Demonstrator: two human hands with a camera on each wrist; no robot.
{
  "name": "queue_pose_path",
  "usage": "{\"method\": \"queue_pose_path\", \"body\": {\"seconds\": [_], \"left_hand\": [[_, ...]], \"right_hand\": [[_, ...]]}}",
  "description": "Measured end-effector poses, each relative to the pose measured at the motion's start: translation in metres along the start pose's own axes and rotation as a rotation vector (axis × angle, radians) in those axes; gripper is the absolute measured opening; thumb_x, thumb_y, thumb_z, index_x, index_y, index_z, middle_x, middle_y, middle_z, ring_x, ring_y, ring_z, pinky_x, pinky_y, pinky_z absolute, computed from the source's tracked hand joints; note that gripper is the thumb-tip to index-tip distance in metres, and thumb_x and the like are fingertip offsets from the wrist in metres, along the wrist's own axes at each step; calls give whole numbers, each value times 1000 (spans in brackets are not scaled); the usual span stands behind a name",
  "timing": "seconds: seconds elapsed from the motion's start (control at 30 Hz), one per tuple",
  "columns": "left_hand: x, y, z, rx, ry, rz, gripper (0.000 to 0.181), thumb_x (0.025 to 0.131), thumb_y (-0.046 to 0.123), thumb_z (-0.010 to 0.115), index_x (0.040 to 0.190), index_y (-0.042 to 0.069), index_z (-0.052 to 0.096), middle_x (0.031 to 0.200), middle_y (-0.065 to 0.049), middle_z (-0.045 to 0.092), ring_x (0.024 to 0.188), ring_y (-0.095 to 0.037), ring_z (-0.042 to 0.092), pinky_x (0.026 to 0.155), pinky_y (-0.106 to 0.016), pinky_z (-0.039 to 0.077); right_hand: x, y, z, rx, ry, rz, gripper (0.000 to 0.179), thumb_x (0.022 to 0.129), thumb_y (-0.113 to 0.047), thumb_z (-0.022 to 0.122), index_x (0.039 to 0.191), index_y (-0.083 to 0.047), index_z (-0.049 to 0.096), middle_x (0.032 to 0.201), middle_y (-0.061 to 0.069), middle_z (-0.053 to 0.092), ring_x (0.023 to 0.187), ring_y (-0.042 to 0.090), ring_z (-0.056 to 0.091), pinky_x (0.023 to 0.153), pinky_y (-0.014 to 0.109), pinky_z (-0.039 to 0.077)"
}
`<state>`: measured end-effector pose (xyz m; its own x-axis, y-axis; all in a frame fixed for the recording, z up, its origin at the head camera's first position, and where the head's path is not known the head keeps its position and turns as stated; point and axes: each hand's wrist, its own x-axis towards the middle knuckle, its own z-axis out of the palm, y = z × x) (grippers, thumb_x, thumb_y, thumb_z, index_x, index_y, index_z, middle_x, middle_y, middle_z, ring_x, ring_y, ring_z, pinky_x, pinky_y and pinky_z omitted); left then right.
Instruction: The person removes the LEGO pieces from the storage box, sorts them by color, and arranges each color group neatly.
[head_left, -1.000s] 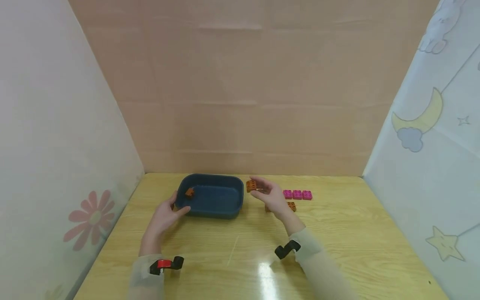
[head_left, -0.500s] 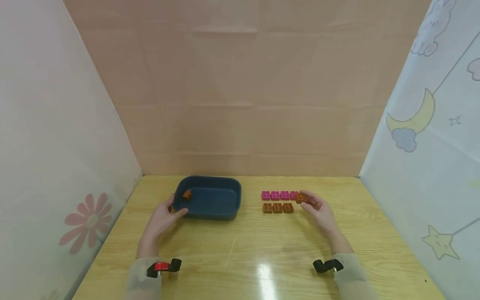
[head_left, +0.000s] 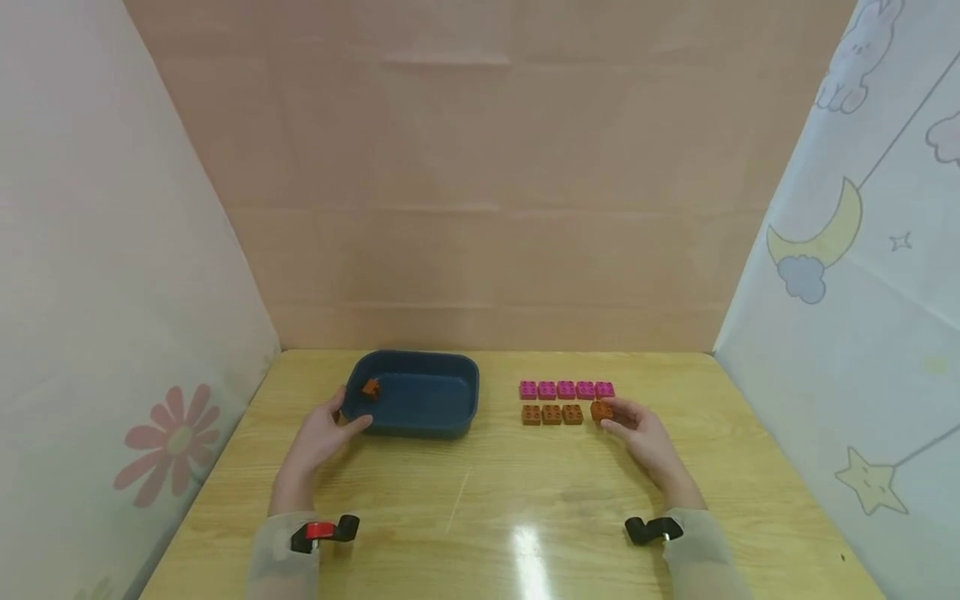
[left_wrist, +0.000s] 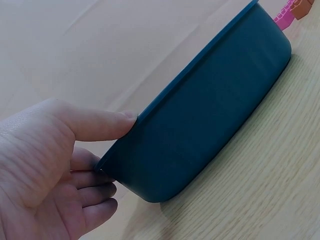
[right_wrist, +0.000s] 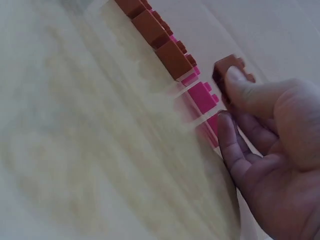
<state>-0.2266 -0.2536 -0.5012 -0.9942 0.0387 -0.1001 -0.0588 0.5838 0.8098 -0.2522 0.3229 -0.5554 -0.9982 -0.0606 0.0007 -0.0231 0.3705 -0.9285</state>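
Note:
On the left of the table a dark blue plastic tray (head_left: 420, 432) stands with one brown-orange toy brick (head_left: 371, 388) lying tilted inside. My left hand (head_left: 318, 437) grips its left front corner, thumb on the rim (left_wrist: 135, 120) and fingers beneath the edge. Between thumb and fingers my right hand (head_left: 647, 442) pinches another brown-orange brick (right_wrist: 227, 70), raised in the right wrist view. That brick is at the right end of a row of brown-orange bricks (head_left: 552, 415), with a gap before it. Behind runs a row of several pink bricks (head_left: 566, 390).
The wooden table (head_left: 465, 517) ends at a tan backdrop (head_left: 487, 250). Pale side walls (head_left: 877, 350) with printed drawings stand left and right. A black camera mount (head_left: 652, 531) sits on each wrist.
My right hand has carried the brick rightward from beside the tray, past the rows, then slightly toward me to the front row's right end. The left hand stays on the tray.

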Motion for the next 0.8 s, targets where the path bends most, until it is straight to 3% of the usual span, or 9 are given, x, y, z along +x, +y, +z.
{"method": "queue_pose_path", "body": {"seconds": [0.1, 0.2, 0.27, 0.33, 0.8], "left_hand": [[1, -1, 1, 19, 4, 12, 95, 104, 32, 74, 167, -9, 16, 172, -32, 18, 153, -53, 29, 123, -59, 32], [2, 0, 1, 32, 0, 26, 95, 104, 34, 74, 166, -8, 17, 171, -31, 18, 152, -53, 30, 122, -59, 34], [3, 1, 1, 27, -2, 32, 95, 104, 33, 74, 167, -8, 16, 172, -31, 18, 152, -53, 30, 122, -60, 35], [3, 1, 1, 26, -3, 32, 95, 104, 34, 74, 167, -8, 16, 172, -30, 18, 153, -53, 29, 122, -60, 35], [0, -1, 0, 2, -2, 10, 96, 105, 34, 73, 168, -6, 14, 174, -29, 14, 154, -53, 27, 123, -59, 34]], "right_hand": [[-1, 0, 2, -28, 1, 17, 55, 103, -19, 76, 152, -4, 58, 151, 23, 59, 136, 40, 58, 101, 16, 48], [-2, 2, 4, -86, 9, 21, 53, 102, -17, 76, 151, -5, 59, 151, 24, 59, 137, 42, 57, 112, 37, 49], [-1, 3, 6, -139, 16, 4, 52, 103, -16, 75, 151, -5, 59, 150, 27, 59, 138, 45, 56, 117, 55, 44], [1, 3, 8, -177, 20, -10, 50, 103, -14, 75, 149, -5, 60, 150, 29, 58, 140, 48, 54, 119, 62, 39], [6, -14, 17, -247, -5, -8, 46, 105, -4, 68, 150, -3, 59, 151, 26, 58, 139, 46, 55, 116, 61, 44]]}}
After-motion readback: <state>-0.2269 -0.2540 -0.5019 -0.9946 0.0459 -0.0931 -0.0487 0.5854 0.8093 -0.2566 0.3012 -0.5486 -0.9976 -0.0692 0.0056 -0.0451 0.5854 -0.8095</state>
